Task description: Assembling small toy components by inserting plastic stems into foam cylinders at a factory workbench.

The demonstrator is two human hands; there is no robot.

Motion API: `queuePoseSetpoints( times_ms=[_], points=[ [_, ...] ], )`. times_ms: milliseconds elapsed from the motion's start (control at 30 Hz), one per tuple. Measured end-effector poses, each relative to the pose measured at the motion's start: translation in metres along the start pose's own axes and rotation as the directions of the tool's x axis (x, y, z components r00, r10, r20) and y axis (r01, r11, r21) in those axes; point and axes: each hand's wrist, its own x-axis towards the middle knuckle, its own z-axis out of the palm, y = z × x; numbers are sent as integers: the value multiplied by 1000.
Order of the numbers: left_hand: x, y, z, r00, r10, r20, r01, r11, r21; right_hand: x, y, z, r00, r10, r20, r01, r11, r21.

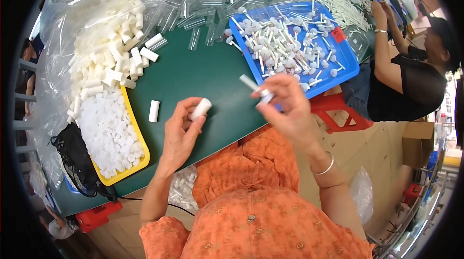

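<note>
- Left hand [183, 131] grips a white cylinder [201, 109] by the table's [208, 75] near edge, long axis slanting far-right.
- Right hand [285, 106] pinches a thin white stick [249, 82], right of the cylinder and apart, free end pointing far-left.

Prob. a factory workshop, tho bkgd's blurry at the rim. Green bench [208, 75] w/ bulk pts [275, 41] in blue tray [349, 68] & yellow tray [140, 133], loose clear tubes [194, 39], co-worker [420, 85] on rt.
</note>
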Motion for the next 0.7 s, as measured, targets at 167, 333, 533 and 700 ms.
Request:
queuePoseSetpoints(
  times_ms=[167, 333, 533, 700],
  points=[
    [-12, -6, 12, 999, 45, -15, -46, 997, -69, -17, 22, 21, 969, 216, 118, -246, 827, 505],
    [-20, -6, 15, 998, 53, 38, -54, 998, 38, -30, 28, 32, 910, 405, 89, -349, 632, 692],
    [-25, 2, 19, 992, -67, 103, 77, 992, -100, -37, 38, 42, 926, 369, 80, -325, 669, 669],
    [-28, -3, 18, 994, 14, 105, -16, 1000, 12, -38, 36, 46, 931, 355, 91, -327, 693, 643]
  ],
)
